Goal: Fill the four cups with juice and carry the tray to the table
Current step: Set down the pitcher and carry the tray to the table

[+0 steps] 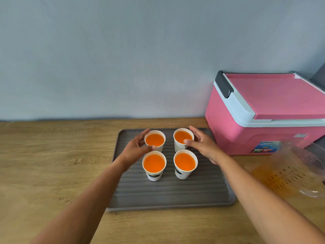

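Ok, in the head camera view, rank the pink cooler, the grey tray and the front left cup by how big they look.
1 and 2, tied: pink cooler and grey tray. They fill similar areas, and the cooler runs off the right edge, so I won't rank them.
3: front left cup, clearly smallest.

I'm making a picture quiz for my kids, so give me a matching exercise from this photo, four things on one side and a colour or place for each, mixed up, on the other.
Column one:
1. tray
2. cooler
3. left hand
4. right hand

Column two:
A. curled round the far right cup
B. grey and ribbed
C. pink and white
D. curled round the far left cup

Pairs: 1-B, 2-C, 3-D, 4-A
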`<action>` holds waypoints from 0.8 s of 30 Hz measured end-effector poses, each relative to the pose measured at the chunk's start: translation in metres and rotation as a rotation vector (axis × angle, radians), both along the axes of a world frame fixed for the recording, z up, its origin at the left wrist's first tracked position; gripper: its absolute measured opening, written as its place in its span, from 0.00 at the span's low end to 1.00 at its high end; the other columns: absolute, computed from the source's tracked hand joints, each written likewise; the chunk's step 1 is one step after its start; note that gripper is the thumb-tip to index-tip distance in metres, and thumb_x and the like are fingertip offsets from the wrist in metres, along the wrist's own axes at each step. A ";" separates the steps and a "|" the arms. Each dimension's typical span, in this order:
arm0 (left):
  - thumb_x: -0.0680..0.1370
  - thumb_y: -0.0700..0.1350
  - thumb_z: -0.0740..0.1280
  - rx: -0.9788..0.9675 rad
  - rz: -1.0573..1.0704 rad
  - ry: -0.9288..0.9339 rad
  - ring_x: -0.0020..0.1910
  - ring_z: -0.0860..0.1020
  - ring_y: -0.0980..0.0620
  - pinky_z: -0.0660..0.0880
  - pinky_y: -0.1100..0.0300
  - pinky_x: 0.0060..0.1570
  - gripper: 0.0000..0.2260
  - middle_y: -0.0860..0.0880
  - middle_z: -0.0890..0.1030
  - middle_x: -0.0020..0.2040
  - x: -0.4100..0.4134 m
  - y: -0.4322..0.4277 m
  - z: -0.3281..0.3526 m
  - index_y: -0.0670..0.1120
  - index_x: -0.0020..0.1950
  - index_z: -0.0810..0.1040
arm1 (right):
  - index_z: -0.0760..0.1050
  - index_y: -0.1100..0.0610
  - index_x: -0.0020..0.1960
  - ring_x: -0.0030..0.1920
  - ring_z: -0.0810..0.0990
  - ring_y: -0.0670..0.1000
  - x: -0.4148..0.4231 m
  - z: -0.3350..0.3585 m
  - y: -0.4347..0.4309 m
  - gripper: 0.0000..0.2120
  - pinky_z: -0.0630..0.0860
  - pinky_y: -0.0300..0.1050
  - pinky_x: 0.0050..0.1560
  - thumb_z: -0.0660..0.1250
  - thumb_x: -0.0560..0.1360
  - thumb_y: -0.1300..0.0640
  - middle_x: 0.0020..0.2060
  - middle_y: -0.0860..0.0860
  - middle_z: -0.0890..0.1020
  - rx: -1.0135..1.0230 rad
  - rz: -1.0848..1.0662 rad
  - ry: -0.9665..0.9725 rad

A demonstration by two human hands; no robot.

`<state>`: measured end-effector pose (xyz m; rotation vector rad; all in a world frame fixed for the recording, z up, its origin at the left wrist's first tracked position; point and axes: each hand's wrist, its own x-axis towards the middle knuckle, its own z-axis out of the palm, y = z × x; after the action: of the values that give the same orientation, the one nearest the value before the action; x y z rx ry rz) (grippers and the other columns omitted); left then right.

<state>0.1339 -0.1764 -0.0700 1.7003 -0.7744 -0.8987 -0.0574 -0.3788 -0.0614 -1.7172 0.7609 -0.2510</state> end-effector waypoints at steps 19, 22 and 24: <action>0.71 0.43 0.76 -0.008 0.106 -0.077 0.63 0.75 0.51 0.74 0.46 0.62 0.33 0.52 0.77 0.62 -0.001 -0.007 -0.002 0.53 0.73 0.66 | 0.62 0.48 0.75 0.69 0.71 0.51 0.001 0.003 0.009 0.37 0.70 0.57 0.69 0.75 0.71 0.53 0.71 0.49 0.73 -0.055 -0.011 0.008; 0.71 0.44 0.76 -0.003 0.112 -0.083 0.63 0.75 0.51 0.74 0.46 0.62 0.33 0.52 0.77 0.62 -0.001 -0.007 -0.004 0.53 0.73 0.66 | 0.62 0.48 0.76 0.69 0.71 0.51 0.002 0.003 0.010 0.37 0.70 0.56 0.68 0.75 0.71 0.53 0.71 0.49 0.72 -0.059 -0.016 0.015; 0.71 0.44 0.76 -0.003 0.115 -0.086 0.63 0.75 0.50 0.74 0.46 0.62 0.34 0.52 0.77 0.63 -0.001 -0.007 -0.004 0.53 0.74 0.66 | 0.62 0.48 0.76 0.69 0.71 0.51 0.002 0.004 0.011 0.37 0.71 0.56 0.68 0.75 0.71 0.53 0.71 0.49 0.73 -0.063 -0.018 0.019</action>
<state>0.1329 -0.1838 -0.0739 1.7717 -0.7266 -0.7497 -0.0556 -0.3677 -0.0578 -1.7748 0.7900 -0.2745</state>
